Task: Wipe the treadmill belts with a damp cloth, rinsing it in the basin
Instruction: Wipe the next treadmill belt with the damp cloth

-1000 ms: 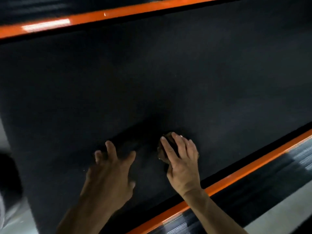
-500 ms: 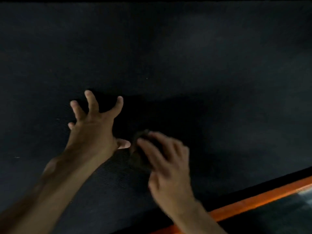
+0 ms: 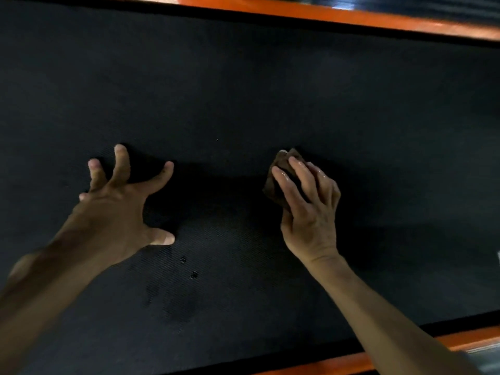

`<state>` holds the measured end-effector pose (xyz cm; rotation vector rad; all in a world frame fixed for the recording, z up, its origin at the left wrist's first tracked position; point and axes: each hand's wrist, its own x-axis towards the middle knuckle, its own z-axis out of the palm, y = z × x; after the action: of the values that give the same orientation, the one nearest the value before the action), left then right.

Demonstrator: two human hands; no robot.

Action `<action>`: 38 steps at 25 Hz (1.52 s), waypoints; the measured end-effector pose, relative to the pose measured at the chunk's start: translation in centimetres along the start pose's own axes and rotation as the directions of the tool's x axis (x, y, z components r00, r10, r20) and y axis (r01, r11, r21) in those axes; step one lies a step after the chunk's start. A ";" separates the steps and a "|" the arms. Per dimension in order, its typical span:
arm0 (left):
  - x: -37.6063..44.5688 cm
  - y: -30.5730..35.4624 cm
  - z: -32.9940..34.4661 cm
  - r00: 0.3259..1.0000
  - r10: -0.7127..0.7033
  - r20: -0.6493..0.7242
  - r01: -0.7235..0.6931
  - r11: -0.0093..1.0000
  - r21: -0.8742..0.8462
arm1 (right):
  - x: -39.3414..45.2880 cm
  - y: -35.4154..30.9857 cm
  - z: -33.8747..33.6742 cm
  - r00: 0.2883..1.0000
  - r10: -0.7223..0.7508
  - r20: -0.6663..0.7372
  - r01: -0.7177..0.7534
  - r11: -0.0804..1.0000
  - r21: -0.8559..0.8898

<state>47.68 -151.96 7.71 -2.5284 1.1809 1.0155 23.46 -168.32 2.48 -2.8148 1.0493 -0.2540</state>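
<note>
The cloth (image 3: 281,180) is one small brown wad, bunched up and pressed to the treadmill belt (image 3: 270,90) under the right hand (image 3: 311,209). That hand lies on top of it with the fingers (image 3: 300,169) bent over the wad and the thumb tucked in at its near edge, so the cloth is gripped; only its far tip and left side show past the knuckles. The fingers glisten with wet.

The left hand (image 3: 116,207) is the second of two hands in view. It holds nothing. Its fingers are splayed wide and arched, the tips set down on the belt and the thumb stretched out to the right, well apart from the cloth. Both forearms come in bare from the lower edge of the picture.

One belt fills almost the whole view, black and finely ribbed. Between the two hands, nearer the person, there are two small dark drops (image 3: 188,267) on it, and just below them a dull damp patch (image 3: 176,304) whose edges are hard to make out.

Two orange side rails bound the belt: a far rail (image 3: 338,14) along the top, with a bright glare on it near the right, and a near rail (image 3: 349,361) at the bottom right, partly crossed by the right forearm. Past the near rail, a sliver of grey surface (image 3: 484,355) shows in the corner, too blurred to name.
</note>
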 end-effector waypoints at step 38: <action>-4.8 39.6 6.2 0.856 0.435 -0.279 -0.395 0.899 0.190 | -3.7 31.7 -13.0 0.998 -0.057 0.003 0.056 0.991 0.121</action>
<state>13.36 -172.98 11.05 -2.4472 1.8832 0.5848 -2.07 -190.48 9.18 -2.7373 0.9213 -0.3033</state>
